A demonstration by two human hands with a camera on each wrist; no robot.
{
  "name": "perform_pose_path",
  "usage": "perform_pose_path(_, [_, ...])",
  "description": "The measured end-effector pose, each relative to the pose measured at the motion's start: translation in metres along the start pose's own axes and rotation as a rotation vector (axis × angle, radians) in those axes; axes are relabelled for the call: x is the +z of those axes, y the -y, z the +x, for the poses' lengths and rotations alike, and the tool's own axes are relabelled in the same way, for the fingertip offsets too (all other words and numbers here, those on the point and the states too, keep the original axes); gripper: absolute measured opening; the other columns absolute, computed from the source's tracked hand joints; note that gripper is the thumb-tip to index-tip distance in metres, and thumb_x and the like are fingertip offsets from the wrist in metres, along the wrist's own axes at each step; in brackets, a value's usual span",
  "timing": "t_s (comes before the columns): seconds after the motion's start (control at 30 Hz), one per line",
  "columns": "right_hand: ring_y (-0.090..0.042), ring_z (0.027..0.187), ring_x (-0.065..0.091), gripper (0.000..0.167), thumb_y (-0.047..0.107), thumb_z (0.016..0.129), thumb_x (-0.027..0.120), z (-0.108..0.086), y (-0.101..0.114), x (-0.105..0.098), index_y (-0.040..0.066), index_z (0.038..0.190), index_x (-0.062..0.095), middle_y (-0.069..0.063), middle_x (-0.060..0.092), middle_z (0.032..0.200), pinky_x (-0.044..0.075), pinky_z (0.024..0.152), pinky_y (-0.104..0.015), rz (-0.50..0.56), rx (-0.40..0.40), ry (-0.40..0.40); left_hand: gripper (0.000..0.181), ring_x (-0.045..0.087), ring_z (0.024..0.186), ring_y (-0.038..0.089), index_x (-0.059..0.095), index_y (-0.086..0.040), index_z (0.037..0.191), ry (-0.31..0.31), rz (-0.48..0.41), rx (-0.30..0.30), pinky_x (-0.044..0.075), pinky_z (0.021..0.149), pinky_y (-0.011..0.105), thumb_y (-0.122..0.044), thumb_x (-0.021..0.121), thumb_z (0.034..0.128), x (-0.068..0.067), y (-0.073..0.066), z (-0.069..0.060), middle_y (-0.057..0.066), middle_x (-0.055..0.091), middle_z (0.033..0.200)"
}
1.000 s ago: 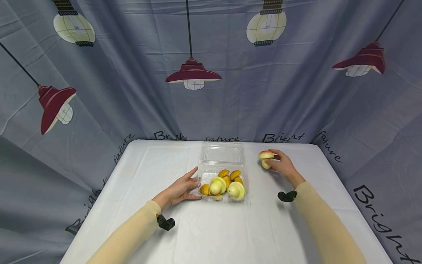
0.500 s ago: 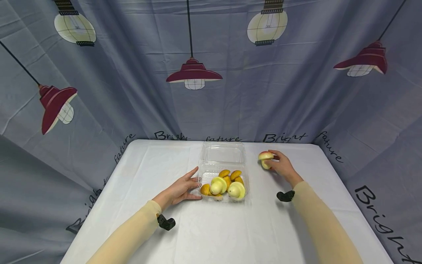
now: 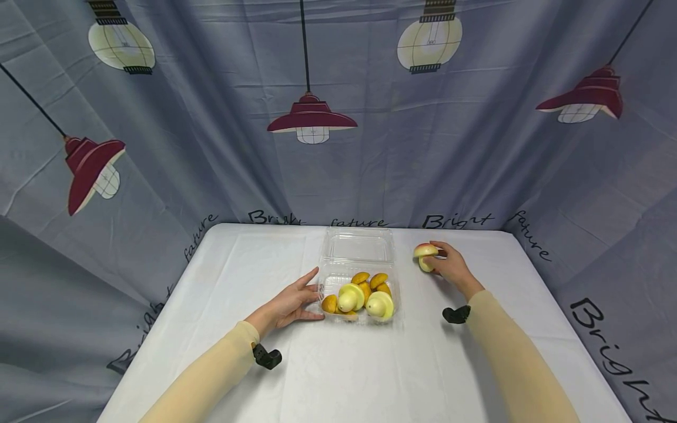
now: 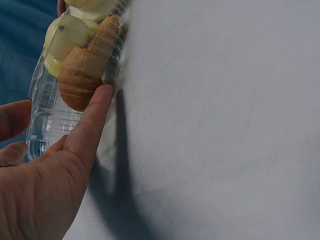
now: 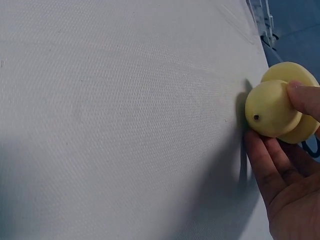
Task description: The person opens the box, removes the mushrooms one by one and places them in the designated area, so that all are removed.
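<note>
A clear plastic box (image 3: 355, 245) with its lid laid back holds several toy mushrooms, brown ones (image 3: 329, 304) and two pale yellow ones (image 3: 379, 305). The left hand (image 3: 288, 302) lies against the box's left side with fingers spread; in the left wrist view a finger of the left hand (image 4: 47, 185) touches the wall beside a brown mushroom (image 4: 80, 75). To the right of the box, the right hand (image 3: 452, 265) pinches a mushroom with a red and yellow cap (image 3: 425, 250). In the right wrist view the right hand (image 5: 290, 195) has thumb and fingers around its pale yellow stem (image 5: 272, 110).
A white cloth covers the table (image 3: 338, 376). Behind it and at both sides hangs a grey-blue curtain (image 3: 370, 176) printed with lamps and lettering. A small black device (image 3: 266, 356) sits at the left wrist, another (image 3: 456, 315) at the right.
The right forearm has shifted slightly to the left, while its hand keeps hold of the mushroom in nearly the same place. The left hand and the box look unchanged.
</note>
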State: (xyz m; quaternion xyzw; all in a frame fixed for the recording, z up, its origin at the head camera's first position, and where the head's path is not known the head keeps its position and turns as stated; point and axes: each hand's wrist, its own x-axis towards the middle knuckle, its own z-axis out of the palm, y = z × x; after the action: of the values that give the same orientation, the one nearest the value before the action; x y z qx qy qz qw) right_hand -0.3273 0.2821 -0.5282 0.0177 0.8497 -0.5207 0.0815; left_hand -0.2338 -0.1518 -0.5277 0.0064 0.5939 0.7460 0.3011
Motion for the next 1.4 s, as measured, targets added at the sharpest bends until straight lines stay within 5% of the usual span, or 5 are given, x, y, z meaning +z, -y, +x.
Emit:
perform_pose_path(0.6, [-0.042, 0.13, 0.051, 0.073, 0.022, 0.104, 0.062, 0.0018, -0.0032, 0.0022, 0.005, 0.163, 0.022, -0.032, 0.032, 0.156, 0.056, 0.097, -0.042, -0.008, 0.005, 0.016, 0.077, 0.047, 0.135, 0.042, 0.007, -0.032, 0.166, 0.017, 0.0, 0.011, 0.055, 0.096, 0.057, 0.001, 0.043, 0.1066, 0.0, 0.0008, -0.0004, 0.025, 0.015, 0.166])
perform_pose_path(1.4, [-0.041, 0.126, 0.053, 0.086, 0.016, 0.097, 0.07, -0.0018, 0.0003, -0.0029, 0.005, 0.164, 0.017, -0.033, 0.025, 0.159, 0.055, 0.1, -0.042, -0.013, 0.034, 0.016, 0.078, 0.041, 0.139, 0.044, 0.004, -0.029, 0.167, 0.032, -0.008, 0.019, 0.053, 0.098, 0.058, 0.001, 0.043, 0.1067, 0.0, -0.0004, -0.0013, 0.025, 0.014, 0.166])
